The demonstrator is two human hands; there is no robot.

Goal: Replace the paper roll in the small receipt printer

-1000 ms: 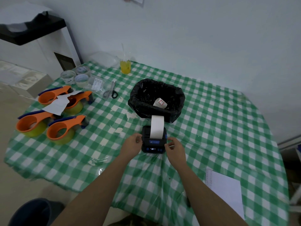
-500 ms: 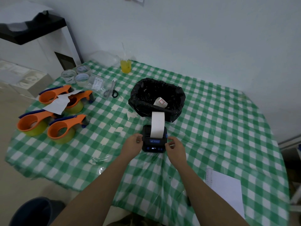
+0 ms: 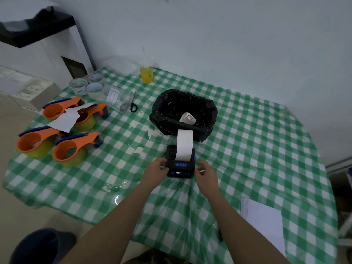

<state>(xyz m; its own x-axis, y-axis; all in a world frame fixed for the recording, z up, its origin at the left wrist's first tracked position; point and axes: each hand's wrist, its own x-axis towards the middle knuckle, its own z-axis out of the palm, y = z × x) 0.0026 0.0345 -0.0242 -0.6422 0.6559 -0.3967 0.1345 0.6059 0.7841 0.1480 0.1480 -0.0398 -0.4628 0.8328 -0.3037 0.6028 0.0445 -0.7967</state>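
We see the small black receipt printer sitting on the bench, which is covered by a green-and-white checked cloth under clear plastic. Our left hand is at the printer's left side, fingers curled against its edge; our right hand is at its right side, thumb and fingers bent toward the casing. Both hands seem to brace the printer between them rather than lift it; how firmly they press we cannot tell.

A strip of white paper comes up out of the printer's slot just beyond our fingertips and curves away from us toward the black-lined bin, which stands just past the printer. Inside the bin lies a small white roll core.

Well off to the left of our left hand are four orange tape dispensers, with a loose white sheet lying across two of them. Farther beyond them sit clear tape rolls, a plastic bag and scissors. A cup of yellow drink stands by the wall. A white sheet of paper lies near our right forearm.
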